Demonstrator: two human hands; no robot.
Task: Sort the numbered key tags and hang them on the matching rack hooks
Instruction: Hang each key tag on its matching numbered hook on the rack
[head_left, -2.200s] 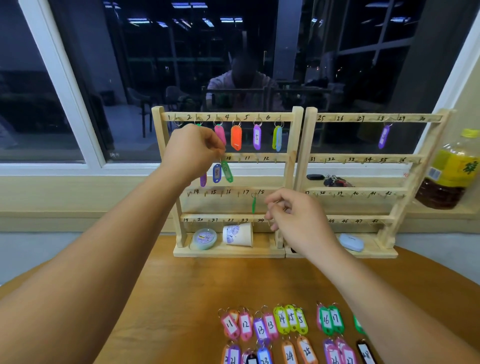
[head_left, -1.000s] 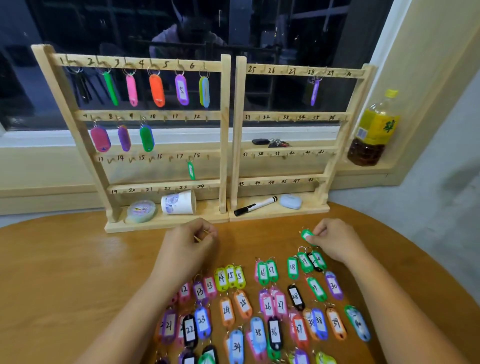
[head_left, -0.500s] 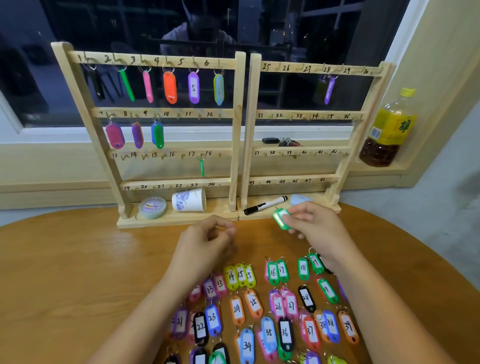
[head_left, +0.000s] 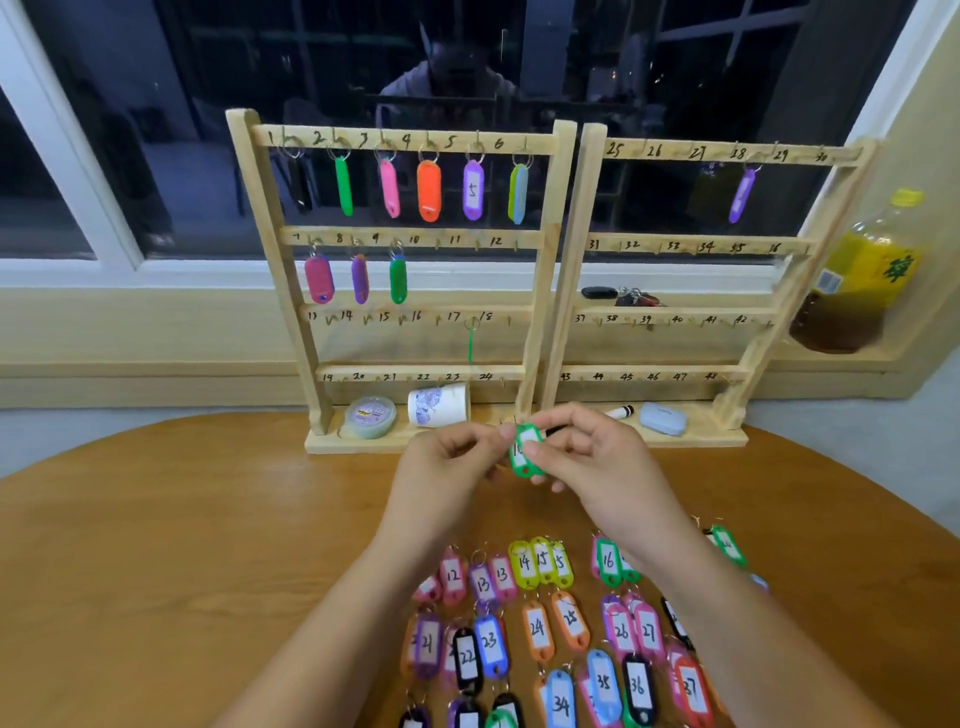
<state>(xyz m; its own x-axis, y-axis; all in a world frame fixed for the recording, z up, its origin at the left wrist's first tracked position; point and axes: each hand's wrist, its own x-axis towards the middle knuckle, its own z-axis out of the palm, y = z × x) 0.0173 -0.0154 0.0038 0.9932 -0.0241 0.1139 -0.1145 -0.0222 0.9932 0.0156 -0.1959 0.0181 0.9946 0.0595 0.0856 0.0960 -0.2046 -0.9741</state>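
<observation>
A green key tag (head_left: 525, 451) with a white label is held above the table, in front of the rack bases. My right hand (head_left: 592, 457) pinches the tag's body. My left hand (head_left: 447, 467) pinches at the tag's ring end. Two wooden racks with numbered hooks stand behind: the left rack (head_left: 545, 291) carries tags on its top two rows and one green tag (head_left: 471, 340) near 17 and 18; the right rack (head_left: 675, 244) carries one purple tag (head_left: 742, 196) near 28. Several numbered tags (head_left: 540, 623) lie on the table near me.
The round wooden table (head_left: 182, 545) stands against a window sill. On the rack bases lie a small round tin (head_left: 370, 415), a paper cup (head_left: 439, 405) on its side, a marker (head_left: 621, 412) and a grey-blue case (head_left: 662, 419). A bottle (head_left: 862, 280) stands at the right; keys (head_left: 621, 296) lie on the sill.
My right hand picked a green tag from the table and brought it up to the centre. My left hand came off the rack, dropped to the table, then met the tag.
</observation>
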